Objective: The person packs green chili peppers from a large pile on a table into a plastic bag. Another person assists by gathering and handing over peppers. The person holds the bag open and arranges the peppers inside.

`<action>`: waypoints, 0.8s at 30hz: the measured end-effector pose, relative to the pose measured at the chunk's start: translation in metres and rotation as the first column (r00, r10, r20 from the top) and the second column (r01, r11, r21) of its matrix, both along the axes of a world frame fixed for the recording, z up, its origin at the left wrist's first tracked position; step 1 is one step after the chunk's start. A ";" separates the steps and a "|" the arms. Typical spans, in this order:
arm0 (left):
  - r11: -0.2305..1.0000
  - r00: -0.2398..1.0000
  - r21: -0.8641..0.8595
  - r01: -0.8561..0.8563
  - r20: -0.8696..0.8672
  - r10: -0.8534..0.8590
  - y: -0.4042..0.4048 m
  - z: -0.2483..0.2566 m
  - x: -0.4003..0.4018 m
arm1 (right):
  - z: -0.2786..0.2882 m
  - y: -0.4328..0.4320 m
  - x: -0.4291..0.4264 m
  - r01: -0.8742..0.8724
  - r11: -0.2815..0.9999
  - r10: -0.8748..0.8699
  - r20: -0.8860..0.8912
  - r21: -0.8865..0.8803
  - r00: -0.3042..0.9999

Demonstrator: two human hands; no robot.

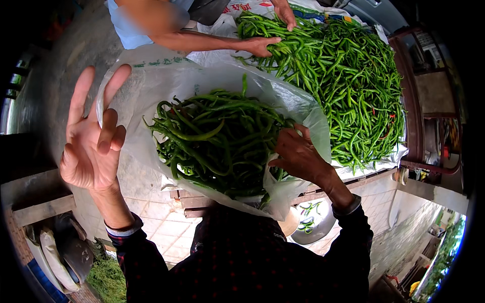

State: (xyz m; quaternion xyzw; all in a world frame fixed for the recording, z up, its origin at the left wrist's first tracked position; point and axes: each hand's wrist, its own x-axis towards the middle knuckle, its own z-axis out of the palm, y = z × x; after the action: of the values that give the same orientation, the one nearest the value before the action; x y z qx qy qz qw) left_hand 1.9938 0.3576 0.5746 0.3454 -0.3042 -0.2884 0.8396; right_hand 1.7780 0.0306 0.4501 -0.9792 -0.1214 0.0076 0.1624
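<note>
A translucent plastic bag (159,79), wide at the mouth, lies in front of me with many long green chili peppers (212,140) inside. My left hand (94,144) is raised at the left, palm up, with the bag's edge looped over between its fingers. Inside the right side of the bag, my right hand (303,155) has its fingers curled at the peppers; whether it grips any is not clear. A large heap of green chili peppers (356,94), with a few red ones, spreads on white sacking at the upper right.
Across from me, another person's hands (261,46) touch the heap's left side. A metal bowl (326,227) with a few peppers stands below, beside a tan round object (290,223). A dark red frame (413,98) borders the heap at right. Concrete floor (91,49) shows at upper left.
</note>
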 end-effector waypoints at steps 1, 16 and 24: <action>1.000 1.000 -0.003 -0.004 -0.007 0.004 -0.001 -0.001 0.000 | 0.004 -0.001 -0.008 0.026 0.999 -0.026 0.011 0.018 1.000; 0.998 0.999 -0.058 -0.028 -0.043 0.026 -0.013 -0.015 0.002 | 0.015 0.047 -0.114 0.502 0.861 -0.504 -0.005 -0.082 0.864; 0.993 0.976 -0.023 -0.117 -0.186 0.111 -0.018 -0.013 0.000 | 0.029 0.028 -0.143 0.413 -0.434 -0.403 -0.582 0.801 0.706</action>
State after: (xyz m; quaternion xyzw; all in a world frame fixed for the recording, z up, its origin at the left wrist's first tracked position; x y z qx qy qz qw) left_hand 1.9936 0.3400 0.5612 0.3201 -0.2097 -0.2652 0.8850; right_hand 1.6345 0.0584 0.4792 -0.4451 0.3056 -0.1464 0.8289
